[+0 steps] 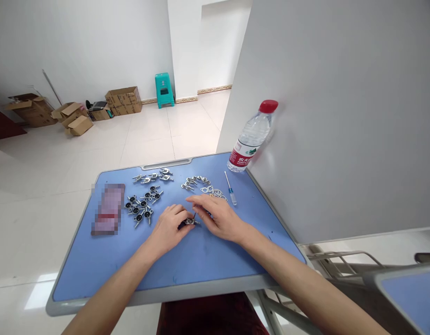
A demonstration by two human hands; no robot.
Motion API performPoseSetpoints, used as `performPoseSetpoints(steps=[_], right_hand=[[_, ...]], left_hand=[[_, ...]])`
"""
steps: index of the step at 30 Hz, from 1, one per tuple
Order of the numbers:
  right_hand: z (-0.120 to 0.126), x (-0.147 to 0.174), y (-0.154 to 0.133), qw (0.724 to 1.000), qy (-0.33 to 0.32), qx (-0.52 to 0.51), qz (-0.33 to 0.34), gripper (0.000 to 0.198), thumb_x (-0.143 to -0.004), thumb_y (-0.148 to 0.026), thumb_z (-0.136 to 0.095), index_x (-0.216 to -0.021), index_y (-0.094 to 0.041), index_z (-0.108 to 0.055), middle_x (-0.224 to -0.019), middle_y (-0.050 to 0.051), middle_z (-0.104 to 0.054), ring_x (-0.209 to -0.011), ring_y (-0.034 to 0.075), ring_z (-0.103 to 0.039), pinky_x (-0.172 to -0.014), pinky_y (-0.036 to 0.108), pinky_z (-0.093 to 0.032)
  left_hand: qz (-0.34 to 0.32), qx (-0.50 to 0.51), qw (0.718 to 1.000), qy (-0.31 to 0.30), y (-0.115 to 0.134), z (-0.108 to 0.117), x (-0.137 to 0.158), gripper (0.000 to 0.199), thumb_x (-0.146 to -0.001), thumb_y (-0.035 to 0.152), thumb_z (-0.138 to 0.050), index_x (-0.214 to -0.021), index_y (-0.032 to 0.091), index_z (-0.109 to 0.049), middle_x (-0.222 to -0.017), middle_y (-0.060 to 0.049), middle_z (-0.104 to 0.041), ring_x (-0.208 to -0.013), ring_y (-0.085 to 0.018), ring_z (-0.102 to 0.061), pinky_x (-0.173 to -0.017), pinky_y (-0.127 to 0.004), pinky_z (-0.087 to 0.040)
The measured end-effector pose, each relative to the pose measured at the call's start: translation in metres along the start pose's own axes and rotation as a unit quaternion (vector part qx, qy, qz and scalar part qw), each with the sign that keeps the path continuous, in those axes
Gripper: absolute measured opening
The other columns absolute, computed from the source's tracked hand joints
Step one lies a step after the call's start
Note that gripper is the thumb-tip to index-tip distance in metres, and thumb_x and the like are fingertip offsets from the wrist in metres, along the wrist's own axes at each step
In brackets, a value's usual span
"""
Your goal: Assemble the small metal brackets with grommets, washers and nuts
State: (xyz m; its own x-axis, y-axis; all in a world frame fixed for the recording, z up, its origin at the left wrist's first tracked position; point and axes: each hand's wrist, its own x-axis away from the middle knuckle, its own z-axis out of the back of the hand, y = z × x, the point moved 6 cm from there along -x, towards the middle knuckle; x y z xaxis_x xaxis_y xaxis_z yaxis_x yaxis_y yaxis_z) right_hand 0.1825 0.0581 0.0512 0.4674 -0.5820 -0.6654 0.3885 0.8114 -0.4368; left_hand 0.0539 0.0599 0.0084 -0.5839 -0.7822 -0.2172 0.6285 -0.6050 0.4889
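My forearms [287, 272]; left hand [170, 228], gripping metal fitting [190, 222]; right hand [220, 217], beside fitting, grasp I cannot tell; screwdriver [232, 194], beyond fitting.

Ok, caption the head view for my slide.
Left hand holding a small metal part at a blue desk, right hand close beside it.

This looks like a plain indoor room serving as a makeshift workroom; whether it is a classroom or an office cannot be told. The desk [215, 270] is school-type, blue-topped, with a groove [168, 164] in its far edge; another desk [413, 293] shows past its near right corner. Metal parts [143, 203] lie toward the far edge, a screwdriver [230, 190] near the far right corner. A grey panel [340, 116] lines the right edge. Beyond the far left corner, cardboard boxes [124, 100] and a plastic stool [164, 90] stand on pale tiles [148, 149] by a white wall [82, 42].
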Motion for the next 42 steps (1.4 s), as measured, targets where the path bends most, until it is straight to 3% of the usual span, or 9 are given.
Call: performPoseSetpoints(steps=[5, 11, 18, 22, 25, 29, 35, 39, 42], right_hand=[[0.001, 0.0, 0.004, 1.0, 0.013, 0.023, -0.002, 0.026, -0.095, -0.013, -0.043, -0.119, -0.02, -0.051, -0.089, 0.006, -0.069, -0.076, 0.017, -0.064, -0.068, 0.03, -0.052], [0.001, -0.001, 0.006, 0.999, 0.019, -0.02, -0.021, 0.026, -0.094, -0.011, -0.043, -0.117, -0.019, -0.053, -0.084, 0.004, -0.068, -0.075, 0.016, -0.065, -0.069, 0.028, -0.052], [-0.003, -0.006, 0.003, 0.997, -0.017, -0.072, -0.035, 0.027, -0.095, -0.012, -0.04, -0.117, -0.019, -0.053, -0.096, 0.007, -0.07, -0.077, 0.016, -0.065, -0.072, 0.03, -0.053], [-0.003, -0.007, 0.003, 0.994, -0.042, -0.092, -0.051, 0.027, -0.096, -0.014, -0.039, -0.116, -0.02, -0.055, -0.092, 0.005, -0.07, -0.078, 0.016, -0.065, -0.073, 0.03, -0.053], [-0.003, -0.006, 0.005, 0.994, -0.033, -0.085, -0.054, 0.023, -0.095, -0.016, -0.042, -0.113, -0.02, -0.057, -0.091, 0.005, -0.07, -0.077, 0.016, -0.064, -0.072, 0.029, -0.052], [-0.001, -0.005, 0.011, 0.993, -0.005, -0.08, -0.082, 0.02, -0.095, -0.019, -0.045, -0.11, -0.02, -0.059, -0.078, 0.001, -0.068, -0.062, 0.013, -0.059, -0.062, 0.025, -0.05], [-0.003, -0.004, 0.004, 0.997, -0.022, -0.049, -0.047, 0.021, -0.097, -0.019, -0.042, -0.109, -0.02, -0.059, -0.084, 0.004, -0.07, -0.072, 0.014, -0.064, -0.066, 0.025, -0.05], [-0.001, 0.001, 0.01, 0.997, 0.024, -0.01, -0.073, 0.015, -0.096, -0.025, -0.048, -0.106, -0.02, -0.059, -0.071, 0.001, -0.065, -0.06, 0.013, -0.059, -0.057, 0.024, -0.047], [0.001, 0.002, 0.01, 0.998, 0.02, -0.002, -0.066, 0.018, -0.096, -0.025, -0.05, -0.111, -0.019, -0.057, -0.072, 0.001, -0.064, -0.061, 0.014, -0.059, -0.058, 0.025, -0.048]], left_hand=[[-0.005, 0.0, 1.0, -0.011, 0.003, -0.002, -0.001, 0.007, -0.087, 0.02, -0.064, -0.094, 0.02, -0.061, -0.09, -0.001, -0.063, -0.084, -0.019, -0.056, -0.077, -0.034, -0.042], [-0.002, -0.011, 1.0, -0.016, 0.004, -0.004, -0.001, 0.004, -0.088, 0.022, -0.063, -0.091, 0.02, -0.061, -0.09, -0.001, -0.064, -0.083, -0.019, -0.057, -0.075, -0.034, -0.042], [-0.005, -0.009, 1.0, -0.004, 0.004, -0.005, -0.002, 0.002, -0.087, 0.02, -0.062, -0.089, 0.02, -0.061, -0.088, -0.002, -0.063, -0.082, -0.02, -0.057, -0.075, -0.034, -0.043], [-0.004, 0.008, 1.0, -0.004, 0.006, -0.003, -0.002, 0.007, -0.085, 0.017, -0.065, -0.09, 0.02, -0.061, -0.091, -0.002, -0.064, -0.086, -0.021, -0.058, -0.079, -0.035, -0.044], [-0.002, 0.014, 1.0, -0.002, 0.007, -0.002, -0.002, 0.009, -0.084, 0.015, -0.066, -0.09, 0.02, -0.062, -0.091, -0.002, -0.064, -0.088, -0.021, -0.058, -0.08, -0.036, -0.044], [0.007, 0.009, 1.0, -0.005, 0.006, -0.003, -0.001, 0.006, -0.085, 0.017, -0.066, -0.088, 0.02, -0.062, -0.088, -0.001, -0.064, -0.081, -0.019, -0.058, -0.075, -0.035, -0.042], [0.006, 0.007, 1.0, -0.002, 0.006, -0.004, -0.001, 0.007, -0.085, 0.018, -0.066, -0.09, 0.02, -0.061, -0.088, -0.001, -0.064, -0.085, -0.02, -0.058, -0.076, -0.035, -0.043], [0.011, 0.003, 1.0, -0.007, 0.006, -0.004, 0.0, 0.005, -0.086, 0.021, -0.065, -0.09, 0.02, -0.062, -0.088, -0.001, -0.064, -0.082, -0.02, -0.058, -0.075, -0.035, -0.042], [0.009, -0.003, 1.0, -0.007, 0.007, -0.003, 0.0, 0.007, -0.086, 0.022, -0.067, -0.089, 0.02, -0.061, -0.088, -0.001, -0.064, -0.083, -0.02, -0.058, -0.074, -0.034, -0.042]])
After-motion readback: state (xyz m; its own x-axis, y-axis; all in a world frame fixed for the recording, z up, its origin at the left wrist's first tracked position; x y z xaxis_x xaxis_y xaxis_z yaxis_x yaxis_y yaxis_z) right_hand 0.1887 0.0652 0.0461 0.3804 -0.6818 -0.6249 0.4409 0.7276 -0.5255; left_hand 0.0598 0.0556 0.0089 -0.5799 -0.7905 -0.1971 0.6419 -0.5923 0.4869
